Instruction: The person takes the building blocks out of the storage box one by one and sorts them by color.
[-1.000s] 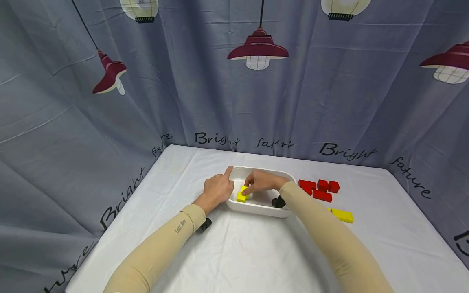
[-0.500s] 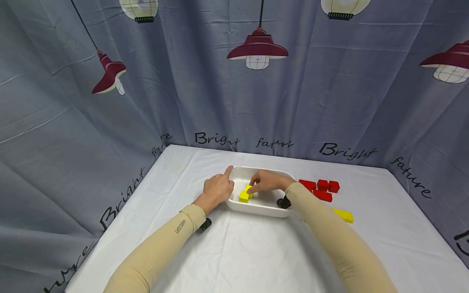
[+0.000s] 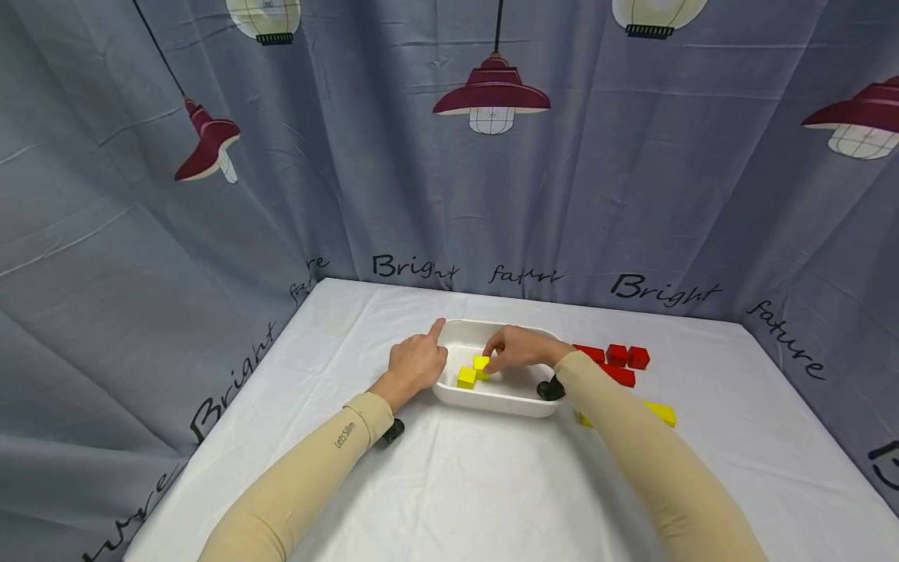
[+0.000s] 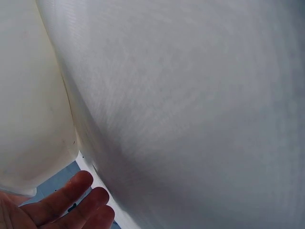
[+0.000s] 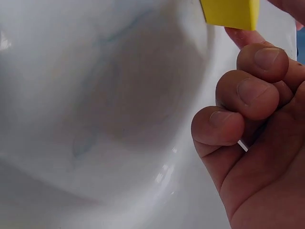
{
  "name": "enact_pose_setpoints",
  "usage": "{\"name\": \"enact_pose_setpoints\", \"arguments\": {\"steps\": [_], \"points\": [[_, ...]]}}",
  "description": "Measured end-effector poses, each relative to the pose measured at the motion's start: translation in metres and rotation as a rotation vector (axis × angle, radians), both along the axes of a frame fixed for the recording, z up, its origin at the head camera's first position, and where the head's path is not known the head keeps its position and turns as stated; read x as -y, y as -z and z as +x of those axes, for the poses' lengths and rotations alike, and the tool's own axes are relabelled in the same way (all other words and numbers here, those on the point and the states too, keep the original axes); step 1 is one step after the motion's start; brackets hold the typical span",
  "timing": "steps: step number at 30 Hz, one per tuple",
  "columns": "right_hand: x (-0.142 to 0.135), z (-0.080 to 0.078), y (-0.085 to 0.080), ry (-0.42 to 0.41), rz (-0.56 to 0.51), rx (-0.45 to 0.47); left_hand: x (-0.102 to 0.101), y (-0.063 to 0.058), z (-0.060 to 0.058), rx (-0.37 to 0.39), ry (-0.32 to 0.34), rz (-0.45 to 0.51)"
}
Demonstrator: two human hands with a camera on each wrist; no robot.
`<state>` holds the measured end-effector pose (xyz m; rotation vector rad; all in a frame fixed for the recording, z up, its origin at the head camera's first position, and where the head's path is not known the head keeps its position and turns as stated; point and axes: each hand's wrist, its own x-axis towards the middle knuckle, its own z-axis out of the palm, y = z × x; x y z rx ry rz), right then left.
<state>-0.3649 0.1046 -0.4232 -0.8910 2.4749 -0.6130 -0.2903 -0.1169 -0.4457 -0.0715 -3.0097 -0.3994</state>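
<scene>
My left hand [image 3: 417,361] holds the left end of the white tray [image 3: 485,400], its index finger straight along the rim. In the left wrist view, the other fingers [image 4: 78,202] lie loosely bent beside the tray's outer wall. My right hand [image 3: 521,346] reaches down inside the tray. Its thumb and index finger pinch a yellow block [image 3: 481,364], whose end also shows in the right wrist view, while the remaining fingers [image 5: 248,95] curl in. A second yellow block [image 3: 467,378] sits on the tray floor, just left of the pinched one.
Several red blocks [image 3: 618,376] lie right of the tray on the white-covered table [image 3: 463,484]. More yellow blocks [image 3: 662,414] are partly hidden by the right sleeve [image 3: 632,453]. Black wrist cameras [image 3: 551,389] hang under both wrists. A grey printed curtain [image 3: 393,179] closes off the back.
My right hand has moved to the right inside the tray with its yellow block. The other yellow block first shifted slightly right, then stayed. My left hand has kept its place.
</scene>
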Motion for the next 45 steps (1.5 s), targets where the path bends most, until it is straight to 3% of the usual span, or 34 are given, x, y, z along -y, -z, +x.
{"name": "enact_pose_setpoints", "arguments": {"steps": [16,25,33,45], "points": [[-0.012,0.002,-0.008,-0.004,0.008,-0.012,-0.003,0.001,0.000,0.005,0.006,0.006],[-0.024,0.003,-0.022,-0.008,0.015,-0.006,-0.003,0.001,0.000,0.009,0.008,0.006],[-0.034,0.011,-0.040,0.001,0.024,-0.025,-0.001,-0.001,0.000,0.020,0.002,0.008],[-0.063,0.028,-0.053,0.019,0.015,-0.048,0.001,-0.002,0.000,0.025,-0.001,0.017]]}}
